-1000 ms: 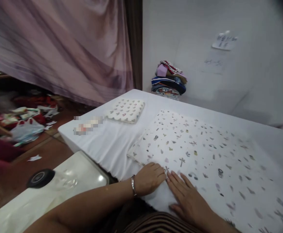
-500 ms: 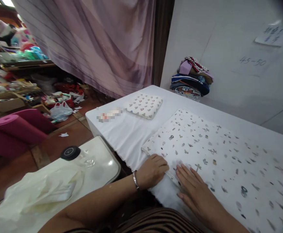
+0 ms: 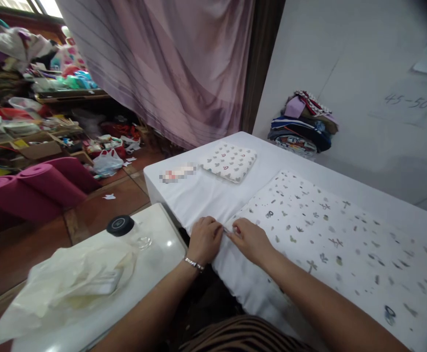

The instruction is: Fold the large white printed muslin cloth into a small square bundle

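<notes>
A white cloth [image 3: 309, 230] printed with small grey and green plant motifs lies spread over the white-covered table. At its near left corner, my left hand [image 3: 204, 240] is closed, fingertips pinched at the fabric edge. My right hand [image 3: 252, 239] is closed too, thumb and fingers gripping the same corner from the right. The two hands nearly touch, and the fingers partly hide the corner. Farther back lies a folded cloth [image 3: 231, 162] with grey and red motifs, apart from both hands. A silver bracelet [image 3: 194, 264] sits on my left wrist.
Left of the table stands a white surface [image 3: 162, 230] with a black-lidded jar [image 3: 120, 225] and a crumpled plastic bag [image 3: 63, 274]. Pink rolled mats [image 3: 41, 186] and clutter cover the floor. A pile of folded fabrics [image 3: 303, 122] sits by the wall. A pinkish curtain [image 3: 184, 68] hangs behind.
My right hand has gone from lying flat on the printed cloth to pinching its corner. My left hand has moved left and up to the corner. The view has shifted left.
</notes>
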Available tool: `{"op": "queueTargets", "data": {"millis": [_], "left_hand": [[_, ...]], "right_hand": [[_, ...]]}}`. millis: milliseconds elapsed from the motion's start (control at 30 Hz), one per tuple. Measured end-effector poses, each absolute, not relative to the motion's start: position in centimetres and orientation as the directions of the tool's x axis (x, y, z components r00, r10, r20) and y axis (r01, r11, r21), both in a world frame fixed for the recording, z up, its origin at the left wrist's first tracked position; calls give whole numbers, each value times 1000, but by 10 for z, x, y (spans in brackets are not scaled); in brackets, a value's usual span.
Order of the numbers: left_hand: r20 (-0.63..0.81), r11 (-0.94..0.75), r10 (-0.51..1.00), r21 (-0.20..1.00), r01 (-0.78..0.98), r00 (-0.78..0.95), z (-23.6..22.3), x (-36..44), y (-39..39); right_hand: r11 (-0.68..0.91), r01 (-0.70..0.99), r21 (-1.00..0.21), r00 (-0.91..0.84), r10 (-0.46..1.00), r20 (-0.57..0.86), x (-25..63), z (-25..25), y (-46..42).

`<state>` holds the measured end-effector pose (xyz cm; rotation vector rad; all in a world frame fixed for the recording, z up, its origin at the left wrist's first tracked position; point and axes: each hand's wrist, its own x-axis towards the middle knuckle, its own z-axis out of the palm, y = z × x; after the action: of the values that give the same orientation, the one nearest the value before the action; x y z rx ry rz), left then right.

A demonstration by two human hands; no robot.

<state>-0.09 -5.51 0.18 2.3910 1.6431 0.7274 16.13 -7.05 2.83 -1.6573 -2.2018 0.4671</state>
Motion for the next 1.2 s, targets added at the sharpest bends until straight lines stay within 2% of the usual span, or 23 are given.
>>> {"op": "queueTargets", "data": {"millis": [100, 167, 433, 533, 867, 1200], "left_hand": [[284, -380, 917, 403, 833, 280, 3, 3, -53], [276, -377, 920, 426, 822, 279, 3, 3, -51], [245, -389, 920, 487, 782, 305, 1, 3, -38], [226, -377, 926, 511, 772, 303, 2, 3, -37], [211, -355, 935, 581, 732, 286, 2, 2, -37], [267, -382, 923, 708, 594, 276, -11, -1, -29]], "right_hand": [[229, 890, -395, -242, 970, 18, 152, 23, -63], [209, 893, -398, -226, 974, 4, 152, 19, -61], [167, 717, -677, -146, 985, 89, 163, 8, -60], [195, 673, -713, -112, 980, 163, 161, 5, -62], [340, 753, -563, -270, 940, 207, 152, 3, -66], [295, 867, -402, -286, 955, 83, 143, 10, -65]]}}
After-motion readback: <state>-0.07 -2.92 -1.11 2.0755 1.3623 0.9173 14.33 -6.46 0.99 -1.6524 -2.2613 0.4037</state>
